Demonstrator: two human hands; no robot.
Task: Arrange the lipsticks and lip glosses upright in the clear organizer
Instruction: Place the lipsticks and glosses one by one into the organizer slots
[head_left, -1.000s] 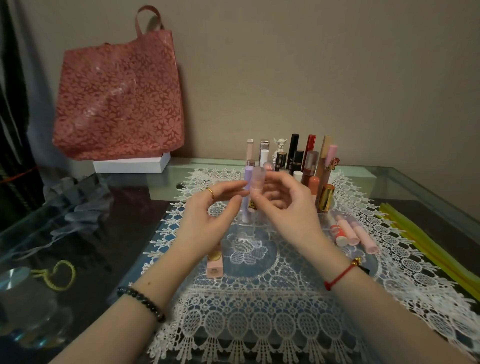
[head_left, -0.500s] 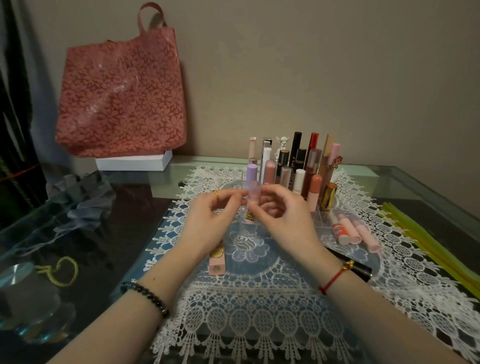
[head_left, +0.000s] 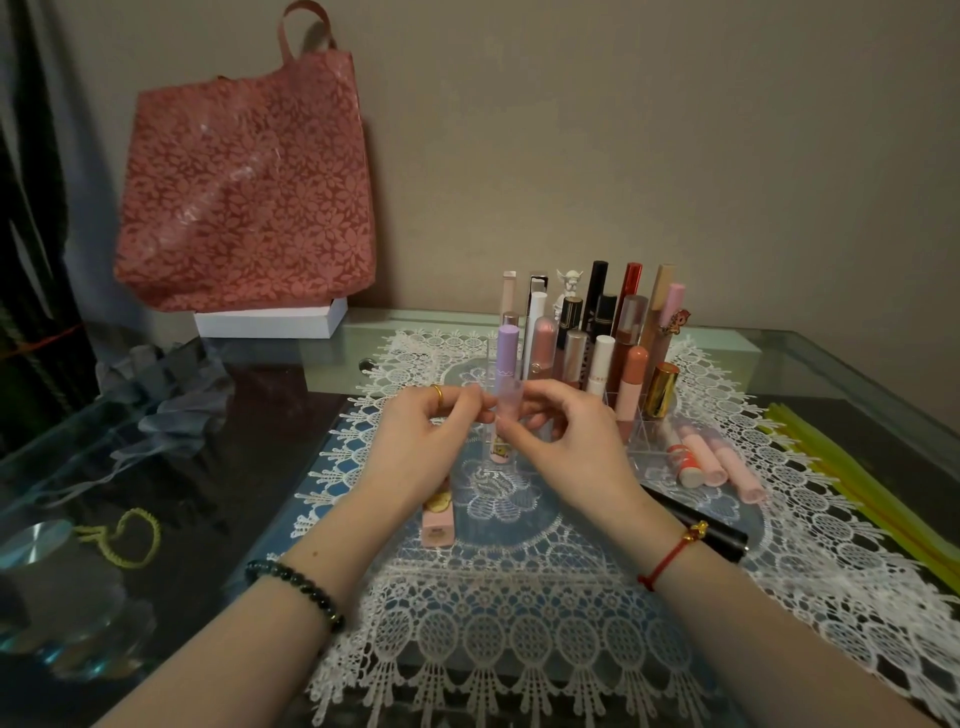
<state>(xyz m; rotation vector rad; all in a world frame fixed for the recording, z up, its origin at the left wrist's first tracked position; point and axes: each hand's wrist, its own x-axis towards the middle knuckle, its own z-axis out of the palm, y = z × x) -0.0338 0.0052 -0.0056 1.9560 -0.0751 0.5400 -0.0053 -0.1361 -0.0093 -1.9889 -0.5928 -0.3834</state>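
Observation:
Both hands meet over the front left corner of the clear organizer (head_left: 641, 441). Between them a pale pink translucent lip gloss (head_left: 506, 402) stands upright, its cartoon-printed lower end down among the front cells. My left hand (head_left: 426, 447) pinches its left side; my right hand (head_left: 571, 441) curls its fingers round the right side. Just behind stands a lilac tube (head_left: 508, 348), with several more lipsticks (head_left: 631, 379) upright in the back rows. Loose on the lace lie three pink glosses (head_left: 698, 460), a black tube (head_left: 698, 527) and a pink tube (head_left: 439, 522) under my left hand.
A white lace doily (head_left: 519, 623) covers the glass table (head_left: 831, 374). A red tote bag (head_left: 244, 197) leans on the wall above a white box (head_left: 270, 322). Grey fabric (head_left: 156, 405), a yellow cord (head_left: 130, 540) and a round metal lid (head_left: 31, 545) lie left; yellow strips (head_left: 857, 467) lie right.
Both hands have come down with the pale pink gloss, lowering it into the organizer's front. The lilac tube, first hidden between the fingers, now stands free behind them.

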